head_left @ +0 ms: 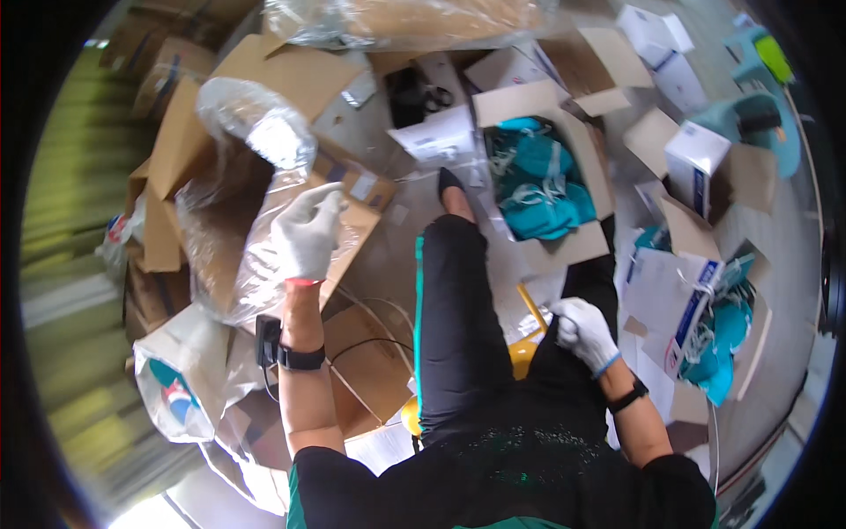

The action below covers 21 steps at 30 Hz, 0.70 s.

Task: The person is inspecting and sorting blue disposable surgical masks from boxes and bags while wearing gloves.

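Note:
My left hand (pixel 308 234), in a white glove, hovers over an open cardboard box (pixel 350 240) lined with a clear plastic bag (pixel 238 198). Its fingers look loosely bent and apart, and nothing shows between them. The bag's crumpled upper part (pixel 280 139) stands up beyond the hand. By my right thigh, my right hand (pixel 584 331), also gloved in white, has its fingers curled in. They seem to pinch a raised fold of my black trouser leg (pixel 553 348). Behind that hand a yellow stool (pixel 523 357) shows in part between my legs.
Ahead, an open carton (pixel 586 163) holds teal packets with white strings (pixel 542 181). Another carton (pixel 656 295) of teal pieces (pixel 718 344) stands at my right, near a white box (pixel 696 163). A white bag (pixel 176 379) sits at lower left. Plastic-wrapped goods (pixel 414 22) lie at the far edge.

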Each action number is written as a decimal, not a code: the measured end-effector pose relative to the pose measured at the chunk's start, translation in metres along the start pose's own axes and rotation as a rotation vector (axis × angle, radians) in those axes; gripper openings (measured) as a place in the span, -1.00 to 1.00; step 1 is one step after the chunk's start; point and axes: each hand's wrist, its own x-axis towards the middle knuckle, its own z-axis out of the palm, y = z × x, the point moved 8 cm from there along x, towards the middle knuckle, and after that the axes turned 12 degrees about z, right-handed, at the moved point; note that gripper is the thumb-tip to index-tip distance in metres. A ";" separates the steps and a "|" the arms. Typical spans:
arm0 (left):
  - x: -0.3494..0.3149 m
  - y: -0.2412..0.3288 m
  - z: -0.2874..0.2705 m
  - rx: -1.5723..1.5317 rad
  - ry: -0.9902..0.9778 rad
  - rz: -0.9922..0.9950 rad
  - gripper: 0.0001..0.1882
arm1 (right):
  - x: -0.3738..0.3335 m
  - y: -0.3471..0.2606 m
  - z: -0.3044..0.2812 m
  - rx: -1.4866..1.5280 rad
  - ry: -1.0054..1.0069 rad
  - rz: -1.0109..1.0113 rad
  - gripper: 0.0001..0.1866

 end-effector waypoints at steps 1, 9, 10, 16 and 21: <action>0.002 0.003 0.034 -0.077 -0.096 0.002 -0.79 | 0.001 -0.013 0.003 -0.139 0.062 -0.151 -0.92; 0.019 -0.055 0.189 -0.276 -0.312 -0.218 -0.73 | 0.017 -0.159 0.016 -0.705 0.622 -0.785 -0.83; 0.022 -0.065 0.198 -0.261 -0.314 -0.209 -0.72 | 0.009 -0.184 0.035 -0.886 0.711 -1.054 -0.82; 0.082 -0.120 0.193 0.151 -0.176 -0.121 -0.74 | 0.085 -0.251 0.105 -1.515 0.987 -1.169 -0.41; 0.161 -0.150 0.186 0.541 0.009 -0.187 -0.49 | 0.140 -0.259 0.093 -1.717 0.909 -0.940 -0.43</action>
